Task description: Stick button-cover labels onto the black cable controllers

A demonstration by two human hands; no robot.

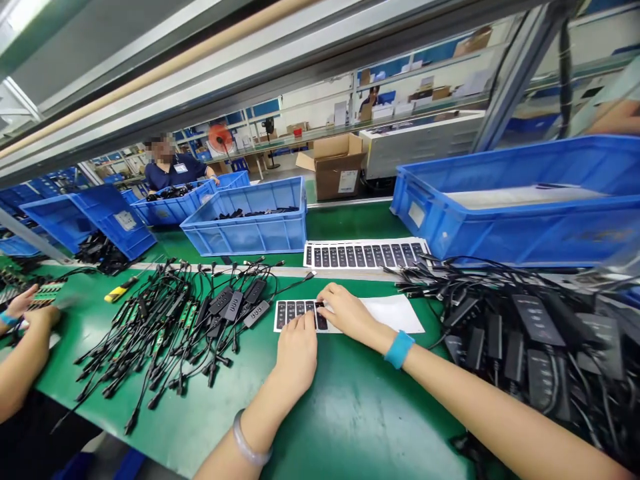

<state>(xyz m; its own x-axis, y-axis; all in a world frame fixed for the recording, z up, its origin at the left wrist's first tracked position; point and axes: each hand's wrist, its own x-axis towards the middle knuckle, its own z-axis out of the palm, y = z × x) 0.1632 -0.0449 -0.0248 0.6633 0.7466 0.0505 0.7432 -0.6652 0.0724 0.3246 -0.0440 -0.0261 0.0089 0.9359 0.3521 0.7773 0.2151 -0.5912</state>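
A white backing sheet (390, 312) with a few black stickers (293, 311) left on it lies on the green bench. My left hand (297, 353) rests on the sheet's near edge, fingers curled down on it. My right hand (347, 312), with a blue wristband, pinches at a black sticker near the sheet's middle. A full sheet of black stickers (365, 253) lies just behind. Left of the sheet is a spread of black cabled modules (200, 313).
A heap of black cabled boxes (520, 327) fills the right side. Blue bins (250, 217) (520, 200) stand behind, with a cardboard box (334, 165). Another person's hands (27, 313) work at the far left; a seated person (170, 167) is at the back.
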